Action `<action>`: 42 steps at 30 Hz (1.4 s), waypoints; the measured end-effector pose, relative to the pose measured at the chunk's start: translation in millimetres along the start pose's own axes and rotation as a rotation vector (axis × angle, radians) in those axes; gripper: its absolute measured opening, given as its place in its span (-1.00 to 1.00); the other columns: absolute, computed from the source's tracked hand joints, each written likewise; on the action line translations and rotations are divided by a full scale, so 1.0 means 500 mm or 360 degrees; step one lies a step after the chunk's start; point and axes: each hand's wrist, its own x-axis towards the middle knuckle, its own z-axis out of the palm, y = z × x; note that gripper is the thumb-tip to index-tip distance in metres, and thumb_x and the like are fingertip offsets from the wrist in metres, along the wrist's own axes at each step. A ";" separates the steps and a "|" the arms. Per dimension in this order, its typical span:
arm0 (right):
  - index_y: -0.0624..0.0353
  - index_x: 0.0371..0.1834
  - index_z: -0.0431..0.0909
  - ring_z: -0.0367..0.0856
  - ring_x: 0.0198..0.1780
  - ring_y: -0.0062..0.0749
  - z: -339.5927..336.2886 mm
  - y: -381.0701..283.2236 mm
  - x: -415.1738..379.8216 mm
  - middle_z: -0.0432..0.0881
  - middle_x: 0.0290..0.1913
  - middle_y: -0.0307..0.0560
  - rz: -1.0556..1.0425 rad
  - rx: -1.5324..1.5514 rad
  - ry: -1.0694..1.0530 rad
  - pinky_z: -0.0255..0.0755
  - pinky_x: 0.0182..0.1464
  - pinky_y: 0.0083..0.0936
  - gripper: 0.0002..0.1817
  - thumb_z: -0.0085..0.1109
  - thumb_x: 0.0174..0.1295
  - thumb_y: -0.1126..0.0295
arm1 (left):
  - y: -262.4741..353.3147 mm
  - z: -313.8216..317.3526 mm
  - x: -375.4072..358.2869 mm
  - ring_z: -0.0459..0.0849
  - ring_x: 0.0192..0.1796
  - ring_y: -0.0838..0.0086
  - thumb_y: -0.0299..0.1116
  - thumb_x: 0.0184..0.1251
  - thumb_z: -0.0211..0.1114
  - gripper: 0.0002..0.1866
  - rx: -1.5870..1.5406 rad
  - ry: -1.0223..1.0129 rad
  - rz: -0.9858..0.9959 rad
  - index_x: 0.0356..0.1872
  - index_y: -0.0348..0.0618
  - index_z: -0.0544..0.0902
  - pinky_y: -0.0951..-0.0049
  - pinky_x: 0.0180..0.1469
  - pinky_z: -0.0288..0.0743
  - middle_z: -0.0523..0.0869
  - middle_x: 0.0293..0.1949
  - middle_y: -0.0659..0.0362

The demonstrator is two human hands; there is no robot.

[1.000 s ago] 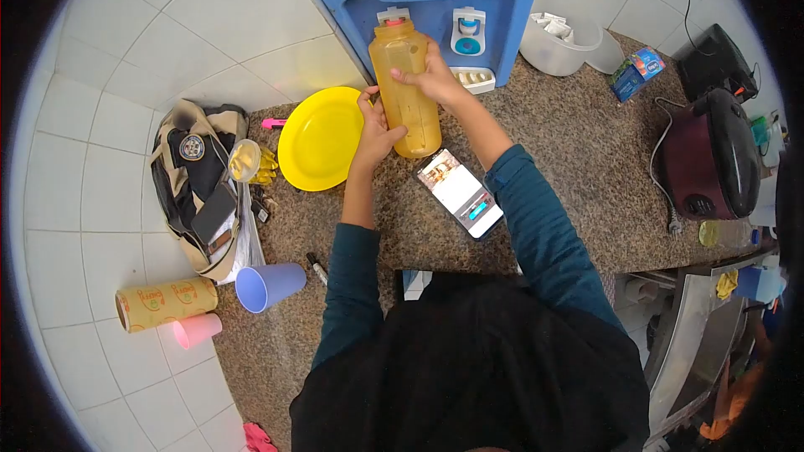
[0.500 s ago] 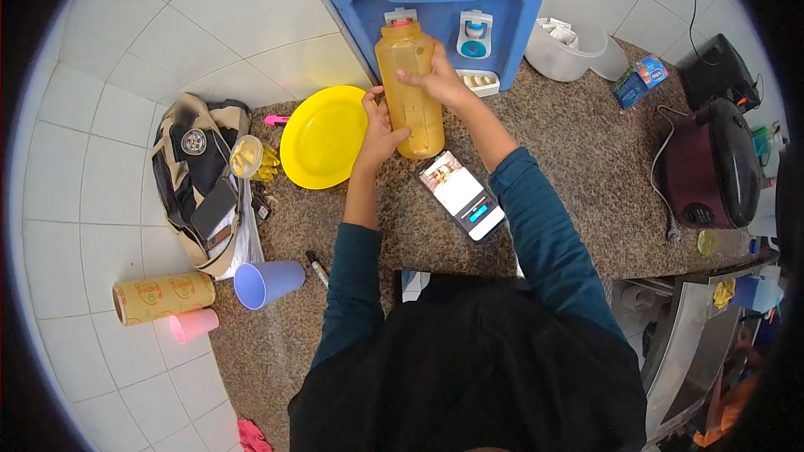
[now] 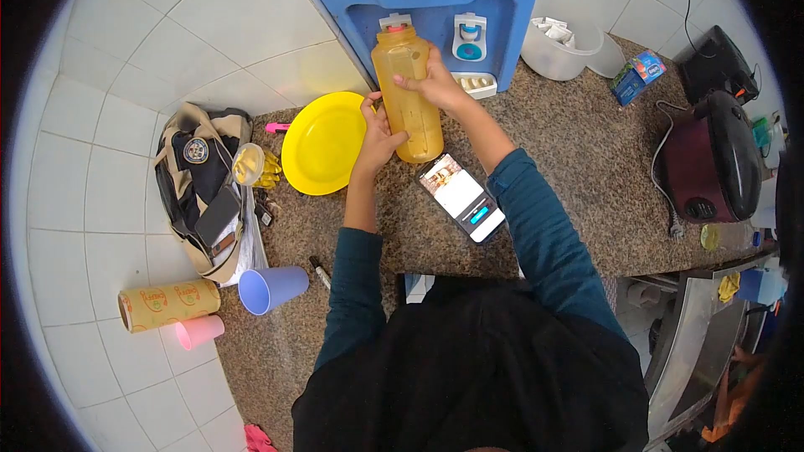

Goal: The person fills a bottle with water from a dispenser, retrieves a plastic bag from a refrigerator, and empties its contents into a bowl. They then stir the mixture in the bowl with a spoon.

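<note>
- Head view, nearest: phone (image 3: 462, 197) face-up on the counter (image 3: 578, 159), screen text unreadable.
- Left hand (image 3: 378, 136) clasps the amber bottle (image 3: 407, 92) low; right hand (image 3: 435, 81) clasps it mid-body.
- Bottle upright, base on counter, long axis vertical, mouth under the left tap of the blue water dispenser (image 3: 435, 0).
- No label legible.

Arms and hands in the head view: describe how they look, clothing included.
Both arms wear long teal-blue fabric sleeves, the left sleeve and right sleeve pushed up to leave the forearms bare. The left hand and right hand are ungloved; no rings, watch or markings show.
</note>
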 end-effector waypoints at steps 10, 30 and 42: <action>0.33 0.20 -0.16 0.26 0.16 -0.20 0.001 -0.008 -0.003 0.27 0.09 0.14 -0.0036 0.0068 0.0007 0.18 0.17 -0.42 -0.05 0.37 -0.15 0.34 | -0.003 -0.004 0.000 0.30 0.18 0.32 -0.78 -0.14 0.12 -0.16 0.0007 -0.0009 -0.0002 0.13 0.07 -0.12 0.35 0.19 0.19 0.30 0.12 -0.01; 0.27 0.16 -0.07 0.26 0.14 -0.27 0.004 -0.004 -0.004 0.26 0.07 0.05 -0.0073 0.0198 0.0012 0.19 0.16 -0.41 -0.09 0.39 -0.20 0.38 | 0.000 0.001 -0.003 0.32 0.16 0.30 -0.74 -0.18 0.15 -0.15 -0.0013 0.0035 -0.0025 0.13 0.07 -0.09 0.34 0.17 0.23 0.30 0.11 0.01; 0.27 0.24 -0.20 0.25 0.17 -0.27 0.003 0.009 0.002 0.27 0.11 0.06 -0.0084 0.0101 0.0001 0.17 0.18 -0.41 -0.06 0.34 -0.10 0.41 | 0.001 0.006 -0.004 0.31 0.16 0.36 -0.79 -0.19 0.09 -0.18 -0.0061 0.0074 0.0001 0.11 0.04 -0.08 0.37 0.18 0.20 0.32 0.09 0.05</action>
